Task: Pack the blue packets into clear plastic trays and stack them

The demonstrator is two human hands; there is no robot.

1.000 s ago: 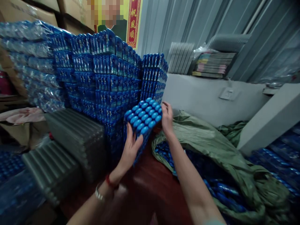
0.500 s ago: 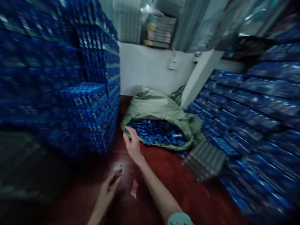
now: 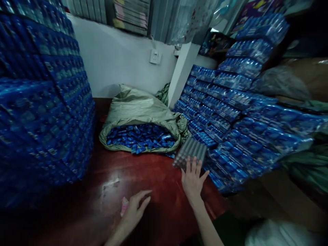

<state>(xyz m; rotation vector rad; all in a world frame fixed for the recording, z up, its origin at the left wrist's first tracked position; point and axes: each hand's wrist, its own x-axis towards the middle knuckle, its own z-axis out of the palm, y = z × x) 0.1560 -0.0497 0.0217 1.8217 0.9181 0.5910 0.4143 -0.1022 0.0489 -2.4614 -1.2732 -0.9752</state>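
Your right hand (image 3: 192, 177) is reaching for the stack of clear empty trays (image 3: 190, 152) that leans just past your fingertips. The step looks like picking up one of those trays. To do it well, slide your fingers over the near edge and pinch only the top tray, because thin plastic trays like to stick together. Lift it slowly so the others stay put. The packs of blue pieces (image 3: 230, 116) sit right beside the trays, off to the right of that hand, so pull the tray toward you and not sideways, or you may knock the pile.

That hand is wide open, with the fingers spread out like a fan. The fingertips look like they touch the near edge of the trays, but it holds nothing yet.

Your left hand (image 3: 134, 208) rests low on the dark red table (image 3: 143, 171), fingers loose and a bit open. It holds nothing. A small pink thing (image 3: 124, 206) lies right at that hand, on its left; I cannot tell what it is.

Ahead of both hands lies an open green sack (image 3: 138, 106) full of loose blue pieces (image 3: 139, 136). To the left of your left hand stands a tall wall of blue packs (image 3: 46, 109).
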